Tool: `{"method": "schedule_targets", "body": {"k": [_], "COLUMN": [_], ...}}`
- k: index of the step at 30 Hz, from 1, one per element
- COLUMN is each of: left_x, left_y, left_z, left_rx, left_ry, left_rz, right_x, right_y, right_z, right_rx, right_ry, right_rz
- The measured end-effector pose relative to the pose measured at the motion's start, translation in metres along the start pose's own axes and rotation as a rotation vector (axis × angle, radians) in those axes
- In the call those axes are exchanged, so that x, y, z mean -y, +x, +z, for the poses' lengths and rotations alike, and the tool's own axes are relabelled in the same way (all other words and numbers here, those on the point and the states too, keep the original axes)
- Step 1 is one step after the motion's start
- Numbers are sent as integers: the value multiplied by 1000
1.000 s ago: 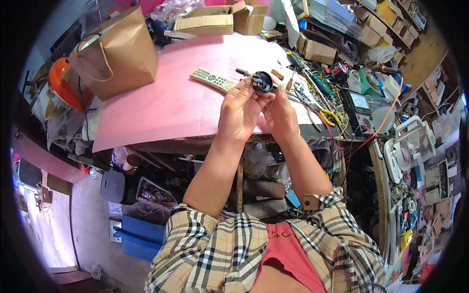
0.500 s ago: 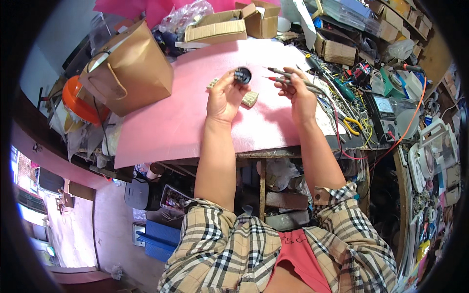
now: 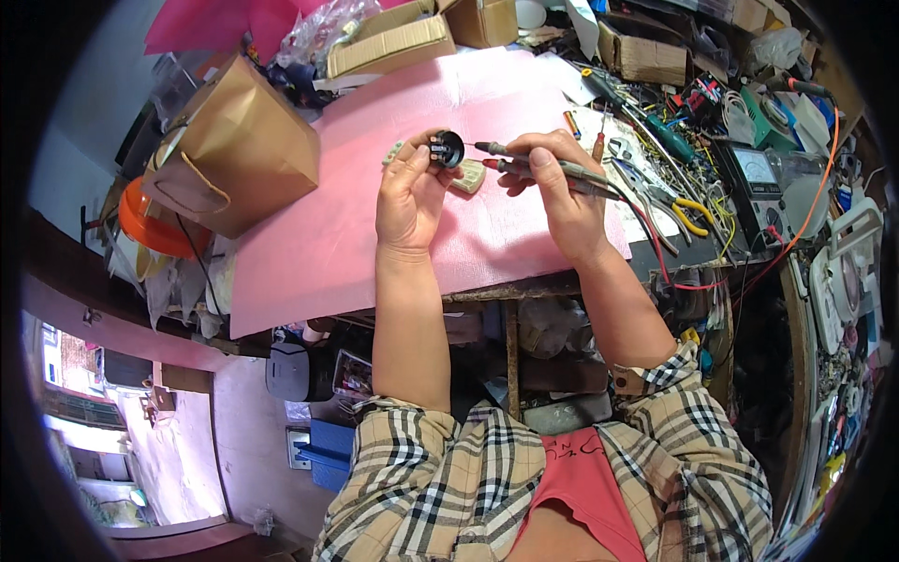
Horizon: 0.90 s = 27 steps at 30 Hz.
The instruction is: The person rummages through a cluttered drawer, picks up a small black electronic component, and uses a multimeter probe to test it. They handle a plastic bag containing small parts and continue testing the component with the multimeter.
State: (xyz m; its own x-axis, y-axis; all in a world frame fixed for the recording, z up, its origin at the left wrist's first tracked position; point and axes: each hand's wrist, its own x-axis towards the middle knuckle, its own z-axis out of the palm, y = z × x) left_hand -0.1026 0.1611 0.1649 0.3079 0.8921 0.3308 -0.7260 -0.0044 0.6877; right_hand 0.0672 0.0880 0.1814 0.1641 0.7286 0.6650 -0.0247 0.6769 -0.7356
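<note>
My left hand (image 3: 410, 199) pinches a small round black part (image 3: 449, 150) with a hollow face and metal tabs at its side. What exactly the part is, I cannot tell. In my right hand (image 3: 565, 187) are two meter probes, a black-tipped probe (image 3: 496, 149) above a red-tipped probe (image 3: 500, 165), held together like chopsticks. Their thin tips point left at the black part and reach close to it; whether they touch it is too small to tell. Behind and below the part, a pale green block (image 3: 468, 178) lies on the pink mat (image 3: 318, 258), partly hidden by my left hand.
Right of the mat lie yellow-handled pliers (image 3: 691, 217), screwdrivers and loose wires beside an analog meter (image 3: 755, 178), whose leads run to the probes. A brown paper bag (image 3: 248, 140) stands on the left near an orange bowl (image 3: 154, 223). Cardboard boxes (image 3: 389, 47) line the back.
My right hand has brought both probes left, nearer the black part. The part has turned slightly in my left hand, and the whole view has shifted a little.
</note>
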Motion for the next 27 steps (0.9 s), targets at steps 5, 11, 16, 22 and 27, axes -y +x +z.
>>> {"method": "schedule_targets", "body": {"k": [5, 11, 16, 22, 27], "left_x": [4, 4, 5, 1, 1], "left_y": [1, -3, -4, -7, -9], "left_z": [-5, 1, 5, 6, 6], "left_rx": [49, 54, 113, 100, 151], "left_ry": [126, 137, 122, 140, 85], "left_rz": [6, -15, -49, -56, -75], "right_x": [-3, 3, -1, 3, 14], "right_y": [-1, -3, -2, -2, -6], "right_z": [2, 0, -4, 2, -1], "right_rx": [2, -82, -88, -34, -50], "right_ry": [-69, -37, 113, -13, 236], "right_rz": [-26, 63, 135, 85, 168]}}
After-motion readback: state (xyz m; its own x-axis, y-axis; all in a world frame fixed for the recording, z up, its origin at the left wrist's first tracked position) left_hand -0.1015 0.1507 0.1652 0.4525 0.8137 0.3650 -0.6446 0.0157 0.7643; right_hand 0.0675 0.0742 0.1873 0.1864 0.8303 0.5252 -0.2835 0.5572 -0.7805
